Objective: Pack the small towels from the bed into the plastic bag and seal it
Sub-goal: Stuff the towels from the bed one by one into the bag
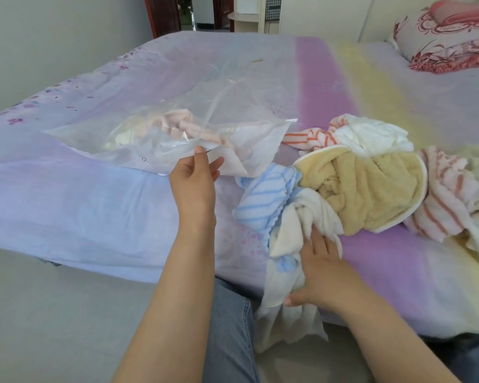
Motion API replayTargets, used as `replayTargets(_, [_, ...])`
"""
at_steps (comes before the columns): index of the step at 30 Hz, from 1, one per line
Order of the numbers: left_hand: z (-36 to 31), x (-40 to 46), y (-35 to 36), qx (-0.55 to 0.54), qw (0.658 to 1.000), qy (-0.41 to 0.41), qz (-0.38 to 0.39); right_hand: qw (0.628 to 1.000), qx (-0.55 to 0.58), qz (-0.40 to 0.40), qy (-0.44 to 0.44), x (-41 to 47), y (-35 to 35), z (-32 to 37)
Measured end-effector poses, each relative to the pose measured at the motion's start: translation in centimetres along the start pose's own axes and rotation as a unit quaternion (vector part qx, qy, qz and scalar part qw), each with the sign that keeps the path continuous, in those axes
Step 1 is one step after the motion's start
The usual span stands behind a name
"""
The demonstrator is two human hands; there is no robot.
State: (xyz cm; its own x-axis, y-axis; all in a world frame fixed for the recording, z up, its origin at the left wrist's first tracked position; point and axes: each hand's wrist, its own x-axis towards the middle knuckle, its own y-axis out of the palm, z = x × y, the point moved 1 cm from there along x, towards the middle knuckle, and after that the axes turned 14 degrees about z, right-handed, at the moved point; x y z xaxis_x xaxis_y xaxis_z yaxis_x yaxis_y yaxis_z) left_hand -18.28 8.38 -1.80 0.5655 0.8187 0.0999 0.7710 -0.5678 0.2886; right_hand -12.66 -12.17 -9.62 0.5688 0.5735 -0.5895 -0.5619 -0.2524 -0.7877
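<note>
A clear plastic bag lies on the bed with a pink towel and a pale one inside. My left hand pinches the bag's open edge. To the right lies a pile of small towels: a blue-striped one, a tan one, an orange-striped one and a pink-striped one. My right hand grips a white towel at the pile's near end; the towel hangs over the bed's edge.
The bed wears a lilac, purple and yellow sheet. A pink flowered pillow sits at the far right. Grey floor lies at the lower left, and my jeans-clad legs press against the bed's near edge. A doorway stands beyond the bed.
</note>
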Motion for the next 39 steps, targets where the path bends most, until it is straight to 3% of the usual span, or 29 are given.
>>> replayTargets(2, [0.1,-0.1,0.1,0.002,1.0,-0.001,-0.005,0.99,-0.008,-0.139,0.002,1.1,2.3,-0.6])
replayTargets(4, [0.2,-0.2,0.3,0.005,1.0,-0.003,-0.007,0.968,0.1,-0.224,-0.048,1.8,3.5,-1.6])
replayTargets(7, [0.2,-0.3,0.3,0.006,1.0,-0.006,-0.006,0.921,0.257,-0.274,-0.107,1.8,3.1,-3.0])
replayTargets(12, [0.2,-0.6,0.1,0.002,1.0,-0.01,-0.012,0.825,0.448,-0.324,-0.118,-0.9,0.0,-3.4])
replayTargets(19, [0.0,-0.6,0.0,0.073,0.997,-0.003,-0.007,0.724,0.516,-0.447,-0.103,-3.1,-5.3,-3.8])
replayTargets(22, [0.3,-0.4,-0.6,0.179,0.983,0.021,-0.025,0.65,0.57,-0.484,-0.135,-3.9,-7.4,-4.1])
replayTargets(26, [0.5,-1.1,-0.6,0.217,0.975,0.037,-0.025,0.534,0.577,-0.6,-0.15,-4.3,-10.0,-4.0])
replayTargets(28, [0.6,-1.6,-0.5,0.236,0.971,0.041,-0.019,0.501,0.576,-0.624,-0.165,-3.4,-11.3,-3.4])
replayTargets(30, [0.6,-1.8,-0.4,0.256,0.965,0.051,-0.012,0.532,0.552,-0.613,-0.193,-2.2,-12.3,-1.8])
replayTargets(33, [0.2,-2.1,-0.3,0.31,0.949,0.057,-0.01,0.665,0.412,-0.561,-0.273,0.3,-11.2,1.4])
replayTargets(36, [-0.2,-2.5,-0.6,0.402,0.914,0.057,-0.025,0.801,0.28,-0.441,-0.292,2.6,-8.6,4.0])
replayTargets(39, [0.2,-3.1,-1.2,0.475,0.874,0.092,-0.042,0.884,0.187,-0.319,-0.285,3.4,-10.1,6.2])
